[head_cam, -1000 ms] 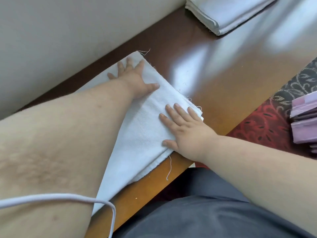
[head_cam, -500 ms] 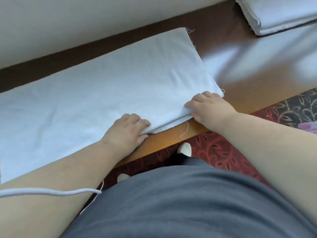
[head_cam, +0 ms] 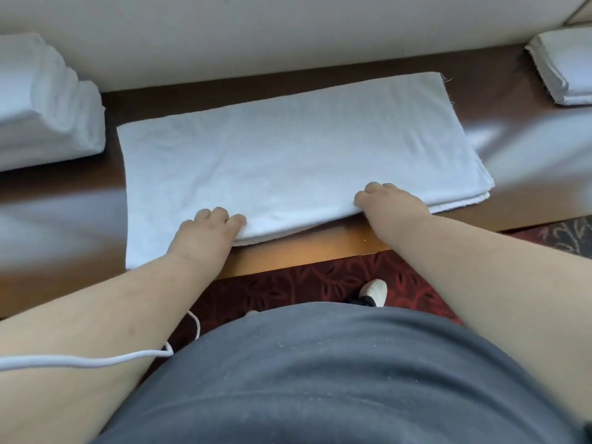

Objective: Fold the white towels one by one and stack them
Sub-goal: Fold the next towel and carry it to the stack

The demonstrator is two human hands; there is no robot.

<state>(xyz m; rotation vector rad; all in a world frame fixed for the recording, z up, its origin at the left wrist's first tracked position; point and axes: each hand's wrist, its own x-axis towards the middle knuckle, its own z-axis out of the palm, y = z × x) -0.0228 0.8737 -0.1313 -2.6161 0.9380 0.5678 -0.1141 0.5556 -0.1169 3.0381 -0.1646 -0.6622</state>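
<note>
A white towel (head_cam: 288, 158), folded into a long rectangle, lies flat across the brown wooden table (head_cam: 307, 248). My left hand (head_cam: 205, 235) grips the towel's near edge left of centre, fingers curled over the cloth. My right hand (head_cam: 389, 203) grips the same near edge further right, fingers curled on top. A pile of white towels (head_cam: 45, 104) sits at the far left of the table. A neat stack of folded white towels (head_cam: 563, 65) sits at the far right, cut off by the frame edge.
A pale wall (head_cam: 288, 30) runs right behind the table. Below the table's front edge is a red patterned carpet (head_cam: 304, 290) with a white shoe tip (head_cam: 373, 291). A white cord (head_cam: 96, 360) crosses my left forearm.
Both hands have left the towel's top and come to its near edge, fingers curling onto it. The view has swung left and pulled back, showing the whole towel and the left pile.
</note>
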